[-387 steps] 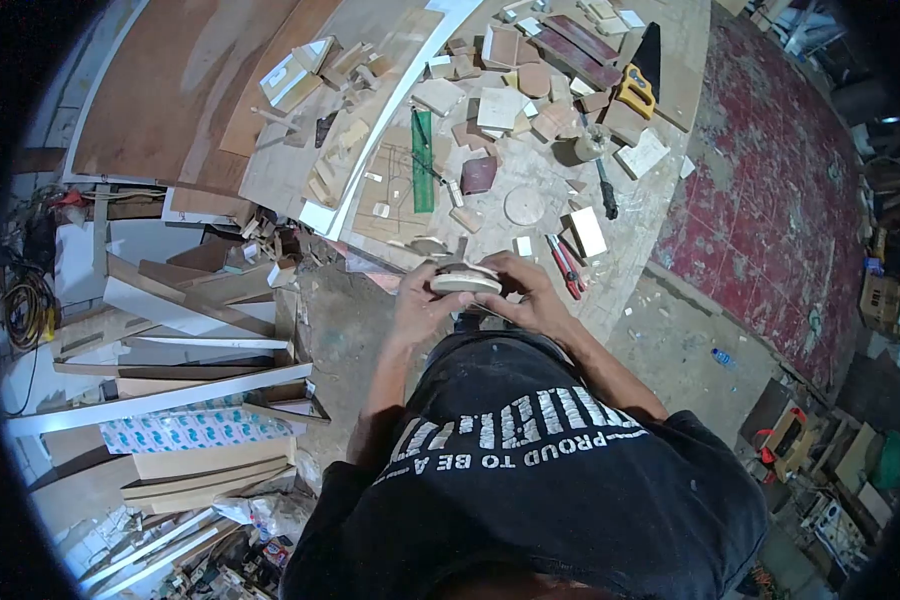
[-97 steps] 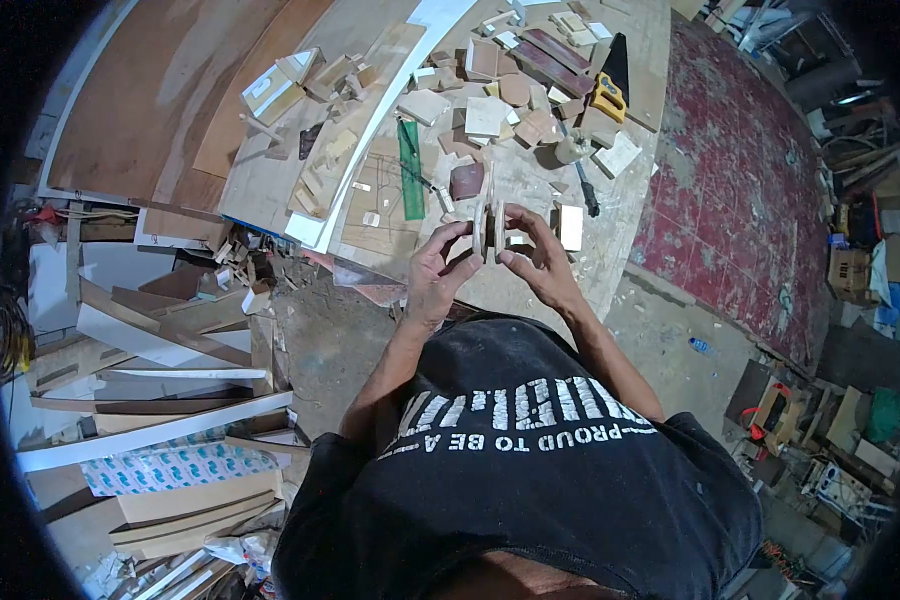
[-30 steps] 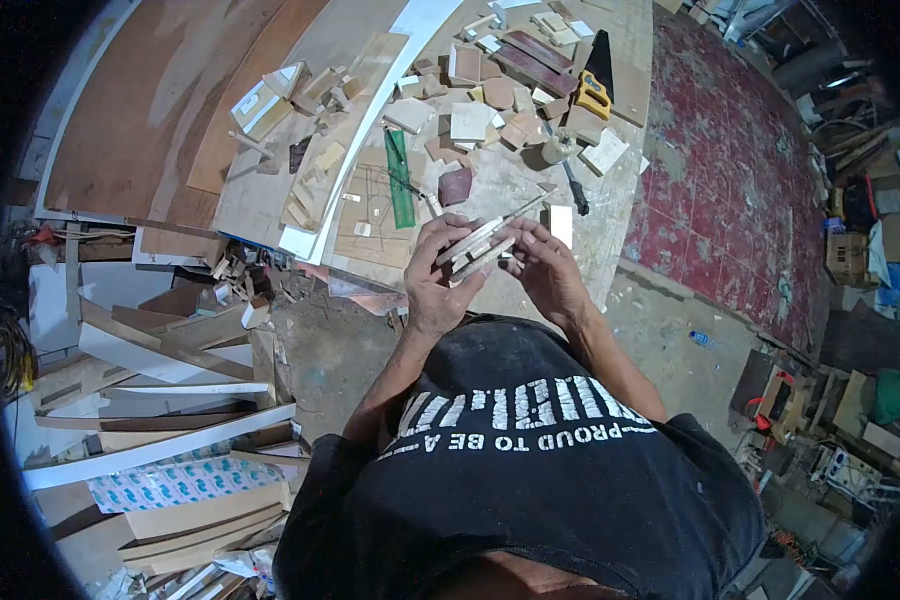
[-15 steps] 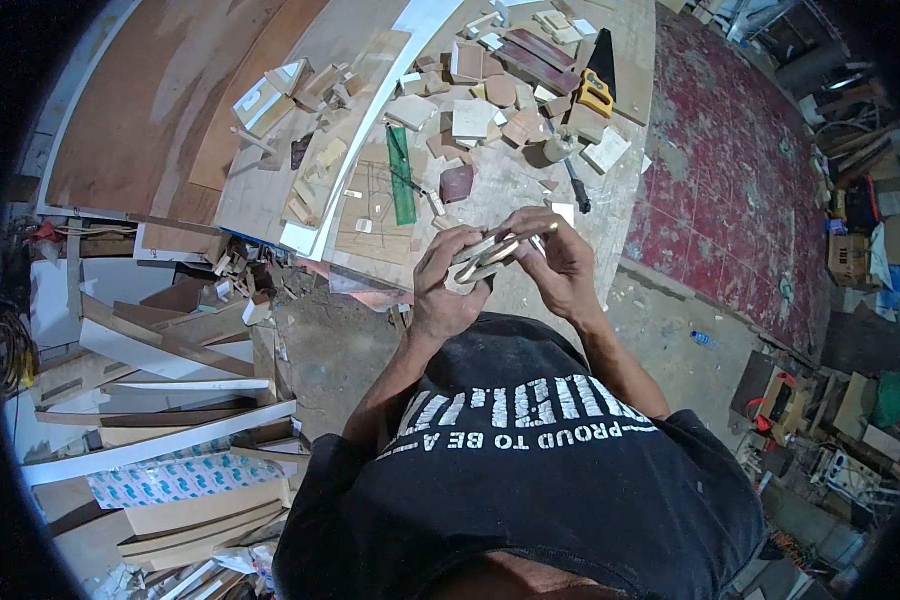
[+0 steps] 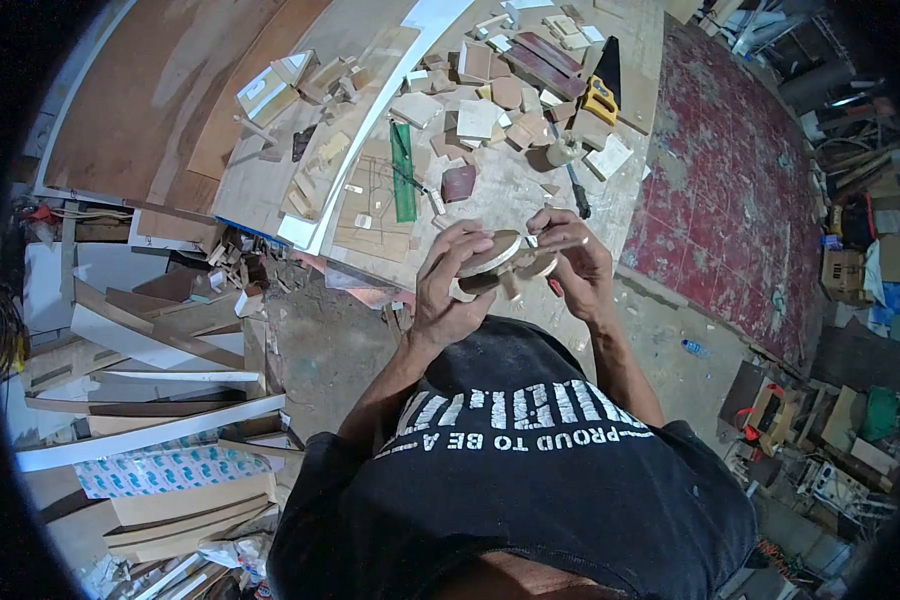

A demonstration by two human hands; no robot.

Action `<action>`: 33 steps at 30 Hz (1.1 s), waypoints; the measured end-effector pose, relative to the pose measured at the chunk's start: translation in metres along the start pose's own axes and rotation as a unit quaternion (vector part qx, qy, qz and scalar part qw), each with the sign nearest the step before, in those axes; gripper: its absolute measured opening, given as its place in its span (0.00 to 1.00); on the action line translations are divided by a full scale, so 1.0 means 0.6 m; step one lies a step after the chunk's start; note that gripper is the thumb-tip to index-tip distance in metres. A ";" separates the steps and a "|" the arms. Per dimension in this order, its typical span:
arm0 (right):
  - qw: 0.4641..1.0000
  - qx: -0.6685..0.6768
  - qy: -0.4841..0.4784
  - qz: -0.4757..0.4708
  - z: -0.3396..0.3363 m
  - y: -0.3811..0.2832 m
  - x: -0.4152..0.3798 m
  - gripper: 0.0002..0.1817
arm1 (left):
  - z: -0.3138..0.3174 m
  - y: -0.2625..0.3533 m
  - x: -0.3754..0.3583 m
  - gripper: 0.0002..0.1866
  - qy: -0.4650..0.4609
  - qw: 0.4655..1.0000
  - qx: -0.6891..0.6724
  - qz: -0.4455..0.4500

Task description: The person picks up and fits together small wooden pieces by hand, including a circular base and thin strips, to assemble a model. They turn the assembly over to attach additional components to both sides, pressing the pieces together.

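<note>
My left hand (image 5: 452, 285) is closed around a rounded wooden disc (image 5: 491, 256), part of a small wooden assembly held up between both hands at the bench's near edge. Below the disc a short wooden peg (image 5: 511, 285) sticks out, and a smaller rounded wooden piece (image 5: 538, 266) sits beside it. Fingers of my right hand (image 5: 582, 268) pinch the assembly's right side, at a thin flat wooden strip (image 5: 562, 245). A small red bit shows beside the right fingers, too small to name. How the pieces join is partly hidden by my fingers.
On the workbench (image 5: 515, 207) lie a green ruler (image 5: 403, 172), a maroon block (image 5: 458, 183), a dark-handled tool (image 5: 579, 192), a bottle (image 5: 564, 151), a yellow-handled handsaw (image 5: 599, 100) and many wood offcuts. Stacked boards (image 5: 180, 410) stand at lower left.
The wooden assembly has been tilted, so the disc's face and the peg now show instead of stacked edges. My right hand has turned and shifted slightly right and down.
</note>
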State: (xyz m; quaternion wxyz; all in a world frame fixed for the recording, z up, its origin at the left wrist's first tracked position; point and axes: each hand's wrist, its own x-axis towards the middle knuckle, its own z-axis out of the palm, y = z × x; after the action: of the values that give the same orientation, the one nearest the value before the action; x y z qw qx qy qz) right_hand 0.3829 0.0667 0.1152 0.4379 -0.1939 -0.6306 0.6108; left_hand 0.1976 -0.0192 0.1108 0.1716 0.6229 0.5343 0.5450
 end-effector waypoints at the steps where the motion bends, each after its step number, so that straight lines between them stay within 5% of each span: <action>1: 1.000 0.000 0.000 0.001 0.003 -0.009 -0.002 0.11 | 0.003 -0.007 -0.007 0.24 -0.005 1.000 -0.014 -0.016; 3: 0.986 -0.142 -0.085 -0.027 0.009 -0.031 -0.001 0.14 | 0.004 -0.011 -0.009 0.24 -0.010 0.999 -0.029 -0.030; 9: 0.973 -0.208 -0.102 0.005 0.013 -0.027 0.011 0.30 | -0.009 0.005 -0.007 0.25 -0.059 0.982 -0.119 -0.134; 16: 0.990 -0.020 -0.065 0.128 0.001 0.035 -0.009 0.30 | -0.007 -0.010 -0.016 0.24 -0.059 0.984 -0.101 -0.132; 22: 0.997 0.021 -0.024 0.073 0.001 -0.010 0.016 0.08 | -0.010 0.002 -0.007 0.24 -0.073 0.989 -0.069 -0.112; 31: 0.948 0.300 0.031 0.106 -0.026 0.084 -0.021 0.10 | -0.010 0.019 -0.014 0.25 -0.030 0.956 -0.233 -0.176; 33: 0.932 0.331 0.069 0.131 -0.014 0.079 -0.022 0.11 | -0.022 0.021 -0.005 0.25 -0.062 0.972 -0.162 -0.161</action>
State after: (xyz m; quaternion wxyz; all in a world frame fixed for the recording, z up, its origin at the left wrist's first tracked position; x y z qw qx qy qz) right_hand 0.3832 0.0698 0.0654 0.4358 -0.1605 -0.3293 0.8221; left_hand 0.1929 -0.0311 0.1239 0.3886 0.5248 0.5204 0.5502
